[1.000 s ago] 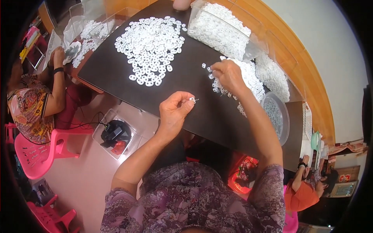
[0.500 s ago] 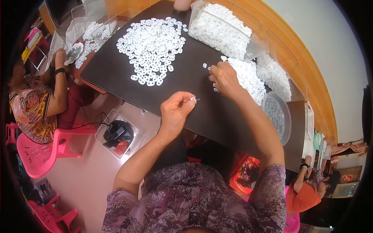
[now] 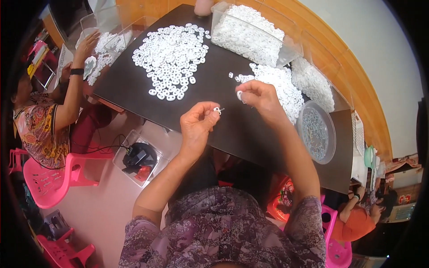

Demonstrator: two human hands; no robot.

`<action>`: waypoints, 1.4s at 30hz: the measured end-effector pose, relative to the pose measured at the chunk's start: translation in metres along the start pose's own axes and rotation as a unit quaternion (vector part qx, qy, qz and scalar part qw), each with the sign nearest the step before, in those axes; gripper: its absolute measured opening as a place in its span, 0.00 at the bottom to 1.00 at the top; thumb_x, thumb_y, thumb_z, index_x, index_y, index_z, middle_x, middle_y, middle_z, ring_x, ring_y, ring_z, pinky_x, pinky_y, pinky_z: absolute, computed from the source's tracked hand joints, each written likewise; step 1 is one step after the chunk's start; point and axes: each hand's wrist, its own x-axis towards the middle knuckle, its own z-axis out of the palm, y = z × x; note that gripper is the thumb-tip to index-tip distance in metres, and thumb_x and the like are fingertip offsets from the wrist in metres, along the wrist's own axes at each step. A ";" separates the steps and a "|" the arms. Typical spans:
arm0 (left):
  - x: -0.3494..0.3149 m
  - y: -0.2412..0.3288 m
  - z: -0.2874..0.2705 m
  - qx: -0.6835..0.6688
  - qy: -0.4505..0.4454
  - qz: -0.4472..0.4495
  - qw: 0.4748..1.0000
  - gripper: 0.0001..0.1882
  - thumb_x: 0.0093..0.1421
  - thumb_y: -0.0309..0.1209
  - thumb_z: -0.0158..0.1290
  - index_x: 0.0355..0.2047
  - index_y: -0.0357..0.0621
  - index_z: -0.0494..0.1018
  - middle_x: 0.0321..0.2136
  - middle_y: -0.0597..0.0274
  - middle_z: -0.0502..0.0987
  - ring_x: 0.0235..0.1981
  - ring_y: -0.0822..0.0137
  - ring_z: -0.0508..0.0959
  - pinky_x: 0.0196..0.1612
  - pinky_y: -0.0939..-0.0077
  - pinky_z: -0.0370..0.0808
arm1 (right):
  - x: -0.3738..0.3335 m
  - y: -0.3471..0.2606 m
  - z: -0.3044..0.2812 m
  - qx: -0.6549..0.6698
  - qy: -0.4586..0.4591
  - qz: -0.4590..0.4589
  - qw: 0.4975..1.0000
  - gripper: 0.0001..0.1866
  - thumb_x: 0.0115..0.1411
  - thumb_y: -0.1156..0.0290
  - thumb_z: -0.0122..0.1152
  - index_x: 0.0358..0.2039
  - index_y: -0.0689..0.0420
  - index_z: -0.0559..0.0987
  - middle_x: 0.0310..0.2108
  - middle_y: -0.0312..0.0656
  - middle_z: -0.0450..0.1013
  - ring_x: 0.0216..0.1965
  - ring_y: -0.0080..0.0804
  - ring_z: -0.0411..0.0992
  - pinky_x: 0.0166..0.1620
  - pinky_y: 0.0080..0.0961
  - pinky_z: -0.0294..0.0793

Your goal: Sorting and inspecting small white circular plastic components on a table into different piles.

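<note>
Between the thumb and forefinger of my left hand (image 3: 198, 127) is a small white plastic piece (image 3: 217, 110) with a thin metal screw sticking out to its right. My right hand (image 3: 263, 99), closed in a pinch, holds a white oval piece (image 3: 240, 95) a short way off, the two pieces apart. Just behind my right hand lies a heap of small white plastic pieces (image 3: 281, 85). Further left on the dark table is a pile of white oval two-holed pieces (image 3: 172, 53). A round clear tub (image 3: 331, 143) of small metal screws stands right of my right forearm.
A clear bin (image 3: 216, 29) full of white pieces stands at the table's back, with a bag-like mound of white pieces (image 3: 313, 85) beside it. At left a co-worker (image 3: 49, 120) handles similar pieces; another person (image 3: 355, 219) sits at far right. A pink chair (image 3: 49, 178) stands at left.
My right hand has come away from the heap toward my left hand, now with a white oval piece in its pinch. The left co-worker's arm has risen.
</note>
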 end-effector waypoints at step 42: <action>-0.042 0.014 0.018 0.062 -0.001 -0.022 0.998 0.07 0.57 0.21 0.52 0.37 0.34 0.74 0.26 0.71 0.72 0.27 0.83 0.68 0.29 0.88 0.65 | -0.069 0.012 0.037 0.146 0.038 0.015 0.988 0.08 0.55 0.75 0.58 0.37 0.61 0.79 0.27 0.33 0.74 0.28 0.14 0.68 0.29 0.12 0.65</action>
